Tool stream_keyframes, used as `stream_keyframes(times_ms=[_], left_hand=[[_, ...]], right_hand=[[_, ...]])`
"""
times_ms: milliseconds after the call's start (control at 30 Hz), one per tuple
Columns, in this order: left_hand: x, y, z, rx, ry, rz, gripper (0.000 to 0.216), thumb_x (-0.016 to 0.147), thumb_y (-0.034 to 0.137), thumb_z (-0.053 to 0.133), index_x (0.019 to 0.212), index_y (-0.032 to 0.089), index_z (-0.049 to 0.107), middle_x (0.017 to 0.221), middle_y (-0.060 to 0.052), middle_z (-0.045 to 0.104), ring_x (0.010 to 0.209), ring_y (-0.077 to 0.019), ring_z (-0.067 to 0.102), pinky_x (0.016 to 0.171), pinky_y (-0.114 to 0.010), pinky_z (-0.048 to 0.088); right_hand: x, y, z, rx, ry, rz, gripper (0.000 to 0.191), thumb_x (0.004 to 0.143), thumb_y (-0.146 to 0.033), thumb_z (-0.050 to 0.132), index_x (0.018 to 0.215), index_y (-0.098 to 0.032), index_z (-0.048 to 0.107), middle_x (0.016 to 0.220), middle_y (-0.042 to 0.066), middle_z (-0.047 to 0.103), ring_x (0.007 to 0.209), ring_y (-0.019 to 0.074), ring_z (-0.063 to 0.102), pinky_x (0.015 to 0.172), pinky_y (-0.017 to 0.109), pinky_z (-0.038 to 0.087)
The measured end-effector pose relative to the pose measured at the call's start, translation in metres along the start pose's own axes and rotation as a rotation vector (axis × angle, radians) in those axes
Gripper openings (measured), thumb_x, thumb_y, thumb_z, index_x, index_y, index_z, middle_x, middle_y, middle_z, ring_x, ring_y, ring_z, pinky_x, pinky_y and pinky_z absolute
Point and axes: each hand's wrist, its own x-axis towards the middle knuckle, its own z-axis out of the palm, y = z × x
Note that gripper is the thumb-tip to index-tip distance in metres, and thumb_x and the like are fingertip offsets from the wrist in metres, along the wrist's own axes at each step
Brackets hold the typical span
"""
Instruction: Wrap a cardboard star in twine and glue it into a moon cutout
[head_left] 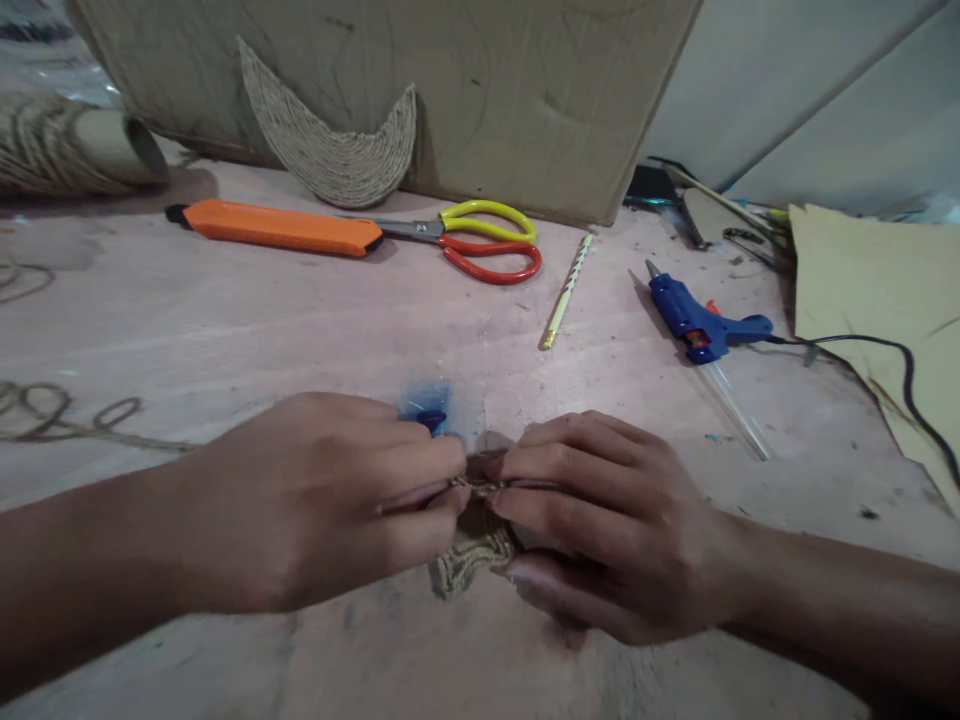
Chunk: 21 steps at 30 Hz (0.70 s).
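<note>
My left hand (330, 500) is closed in a pinch on jute twine (480, 488), whose loose length (135, 435) trails out to the left across the table. Opposite it, fingertips almost meeting, my right hand (607, 520) grips a small cardboard piece (476, 555) bordered with rows of twine. Both hands cover much of that piece, so its full outline is hidden. Just behind my left fingers lies a dark blue blob (431, 418) on a blue stain.
Behind are an orange box cutter (281, 228), scissors (491, 240), a pencil (568, 290) and a twine-covered crescent (337, 150) against cardboard (525, 100). A blue glue gun (694, 315) with a black cord (862, 340) lies right; a twine roll (67, 145) is far left.
</note>
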Motion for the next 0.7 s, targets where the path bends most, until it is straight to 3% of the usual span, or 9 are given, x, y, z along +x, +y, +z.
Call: stream_keyframes(times_ms=[167, 333, 500, 700], left_hand=[[0.0016, -0.001, -0.0005, 0.026, 0.003, 0.028, 0.064, 0.139, 0.036, 0.033, 0.09, 0.023, 0.072, 0.079, 0.005, 0.066, 0.057, -0.0105, 0.052, 0.06, -0.036, 0.035], [-0.0006, -0.0019, 0.0, 0.035, 0.011, 0.036, 0.06, 0.137, 0.033, 0.035, 0.093, 0.023, 0.073, 0.074, 0.005, 0.06, 0.058, -0.0119, 0.052, 0.062, -0.036, 0.035], [-0.0038, -0.0038, 0.0001, 0.01, 0.005, 0.034, 0.051, 0.134, 0.028, 0.041, 0.094, 0.024, 0.073, 0.078, 0.004, 0.065, 0.058, -0.0125, 0.051, 0.063, -0.037, 0.034], [-0.0039, -0.0064, -0.0001, -0.001, 0.007, 0.034, 0.04, 0.131, 0.027, 0.046, 0.104, 0.026, 0.075, 0.083, 0.004, 0.071, 0.059, -0.0128, 0.053, 0.064, -0.037, 0.034]], right_hand=[[0.0002, -0.0008, -0.0013, -0.004, -0.013, 0.002, 0.026, 0.118, -0.035, 0.077, 0.133, -0.013, 0.078, 0.133, 0.012, 0.092, 0.115, 0.0289, 0.084, 0.097, 0.047, 0.073], [0.0014, 0.0004, -0.0012, 0.041, -0.026, 0.024, 0.029, 0.117, -0.034, 0.078, 0.137, -0.013, 0.078, 0.133, 0.013, 0.091, 0.118, 0.0286, 0.085, 0.104, 0.049, 0.074], [0.0014, 0.0007, -0.0023, 0.046, -0.032, 0.027, 0.029, 0.117, -0.034, 0.077, 0.137, -0.013, 0.078, 0.134, 0.013, 0.091, 0.118, 0.0286, 0.085, 0.104, 0.049, 0.074], [0.0019, 0.0014, -0.0033, 0.036, -0.051, 0.023, 0.025, 0.119, -0.034, 0.075, 0.135, -0.014, 0.077, 0.133, 0.013, 0.09, 0.12, 0.0266, 0.084, 0.104, 0.048, 0.066]])
